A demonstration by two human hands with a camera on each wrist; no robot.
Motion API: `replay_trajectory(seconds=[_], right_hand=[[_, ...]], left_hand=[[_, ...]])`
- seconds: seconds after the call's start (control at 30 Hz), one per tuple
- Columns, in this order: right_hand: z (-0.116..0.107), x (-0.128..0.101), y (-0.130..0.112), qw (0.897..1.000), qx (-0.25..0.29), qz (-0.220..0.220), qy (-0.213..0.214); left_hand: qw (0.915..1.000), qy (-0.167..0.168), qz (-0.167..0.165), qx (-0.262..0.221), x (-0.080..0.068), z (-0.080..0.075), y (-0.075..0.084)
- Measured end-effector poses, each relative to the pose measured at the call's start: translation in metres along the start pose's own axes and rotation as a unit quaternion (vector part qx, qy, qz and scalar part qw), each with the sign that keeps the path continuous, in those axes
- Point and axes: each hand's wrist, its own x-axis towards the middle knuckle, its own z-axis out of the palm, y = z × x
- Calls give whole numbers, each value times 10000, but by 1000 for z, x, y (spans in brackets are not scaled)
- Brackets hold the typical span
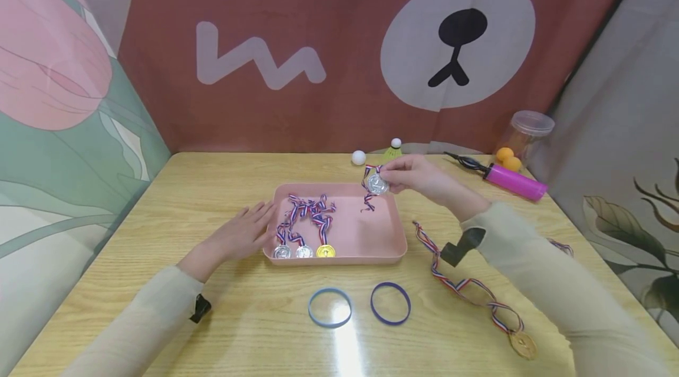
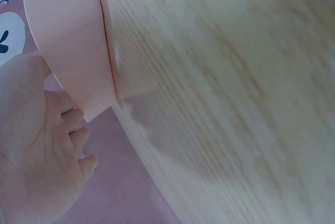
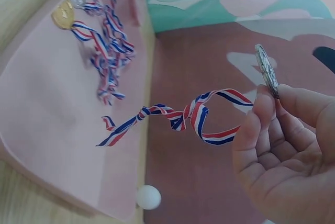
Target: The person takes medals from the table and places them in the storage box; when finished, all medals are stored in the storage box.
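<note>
the right hand (image 1: 419, 179) pinches a silver medal (image 1: 377, 184) by its rim above the tray's (image 1: 371, 250) far right corner so its ribbon (image 3: 178, 118) hangs free, while the left hand (image 1: 241, 235), fingers spread flat, steadies the tray's left wall.

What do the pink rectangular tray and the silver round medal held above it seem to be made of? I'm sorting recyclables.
The pink rectangular tray looks like moulded plastic: matte, uniform colour, rounded rim. The silver round medal, pinched by the right hand, has a shiny metallic face; whether it is metal or coated plastic is unclear. Its striped ribbon looks like woven fabric.
</note>
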Motion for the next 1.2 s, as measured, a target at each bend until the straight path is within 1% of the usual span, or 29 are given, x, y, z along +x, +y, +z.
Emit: replay_trajectory(seconds=[0.13, 0.3, 0.4, 0.5, 0.6, 0.73, 0.9, 1.03, 1.13, 1.2], right_hand=[[13, 12, 2, 9999, -32, 104, -4], [24, 27, 3, 9996, -170, 181, 98], [30, 37, 2, 9990, -353, 189, 192], [36, 47, 4, 9985, -442, 126, 297], [41, 56, 6, 9986, -371, 94, 377], [48, 63, 10, 9987, -231, 183, 408], [53, 60, 23, 9988, -394, 258, 99], [59, 52, 32, 9977, -554, 325, -226], [65, 45, 39, 9966, -599, 469, -318], [68, 41, 43, 9962, -593, 476, -435]], left_hand=[[10000, 5, 6, 19, -1, -1, 1], [9999, 83, 99, 36, -1, -1, 1], [9998, 135, 161, 20, -2, -1, 1], [9998, 124, 152, 42, -2, -2, 2], [9998, 117, 150, 46, -2, -2, 1], [9999, 105, 126, 18, -3, -3, 1], [9999, 87, 87, 40, -2, -2, 2], [9999, 81, 78, 46, -1, -1, 1], [9999, 86, 93, 64, 0, 0, -1], [9999, 86, 109, 77, 0, 1, -1]])
